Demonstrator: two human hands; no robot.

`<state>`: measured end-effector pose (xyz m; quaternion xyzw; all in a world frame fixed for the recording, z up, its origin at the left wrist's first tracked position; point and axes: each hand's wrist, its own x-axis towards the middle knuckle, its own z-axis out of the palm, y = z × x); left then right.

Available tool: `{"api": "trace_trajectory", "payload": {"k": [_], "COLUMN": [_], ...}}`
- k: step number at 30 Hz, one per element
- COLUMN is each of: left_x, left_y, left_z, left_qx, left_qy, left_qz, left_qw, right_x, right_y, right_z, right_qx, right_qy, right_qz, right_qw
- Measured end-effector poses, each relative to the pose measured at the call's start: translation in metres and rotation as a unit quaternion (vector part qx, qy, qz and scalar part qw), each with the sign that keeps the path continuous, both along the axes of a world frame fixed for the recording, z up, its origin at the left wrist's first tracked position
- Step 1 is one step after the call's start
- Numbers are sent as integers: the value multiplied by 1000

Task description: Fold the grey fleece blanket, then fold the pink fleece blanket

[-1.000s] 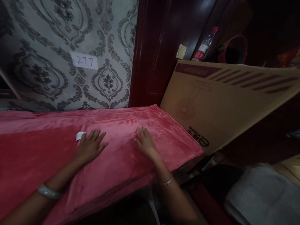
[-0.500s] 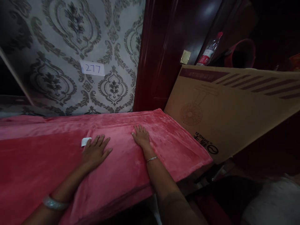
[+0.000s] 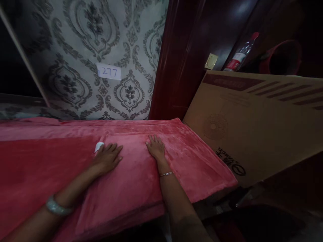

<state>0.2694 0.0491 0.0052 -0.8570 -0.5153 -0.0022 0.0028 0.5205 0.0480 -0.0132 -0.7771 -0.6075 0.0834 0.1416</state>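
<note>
A pink plush blanket (image 3: 131, 174) lies spread out below me, with a folded section of it on top in the middle. My left hand (image 3: 108, 159) rests palm down at the left edge of that folded section, fingers stretched out and pointing to the upper right. Close behind its knuckles a white label (image 3: 99, 146) sticks up from the blanket's edge. Near the folded section's upper right corner, my right hand (image 3: 156, 148) lies flat on the plush with fingers extended. Neither hand grips anything.
A large cardboard box (image 3: 234, 124) leans at the right, beyond the blanket's right edge. Behind it stand a plastic bottle (image 3: 238, 58) with a red cap and a round red-rimmed container (image 3: 285, 58). Patterned wallpaper (image 3: 128, 90) and a dark red door panel (image 3: 171, 74) rise behind.
The view has shifted, so the scene sits further right. My left hand has turned slightly clockwise and its fingers are closer together; the label is tilted more. My right hand stays about where it was.
</note>
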Motion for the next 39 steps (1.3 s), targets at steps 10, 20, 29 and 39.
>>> {"api": "trace_trajectory", "payload": {"k": [10, 20, 29, 39], "left_x": [31, 9, 11, 48], "left_y": [40, 63, 58, -14], "left_z": [13, -12, -13, 7], "left_qx": [16, -18, 51, 4], "left_qy": [-32, -59, -69, -42], "left_qz": [83, 141, 115, -61], "left_qw": [996, 988, 990, 997], "right_x": [-1, 0, 1, 3], "right_y": [1, 1, 0, -1], "right_z": [-7, -5, -4, -4], "right_qx": [-10, -14, -7, -15], "right_qy": [-24, -14, -3, -9], "right_qz": [5, 10, 4, 3], "right_qw": [1000, 1000, 1000, 1000]}}
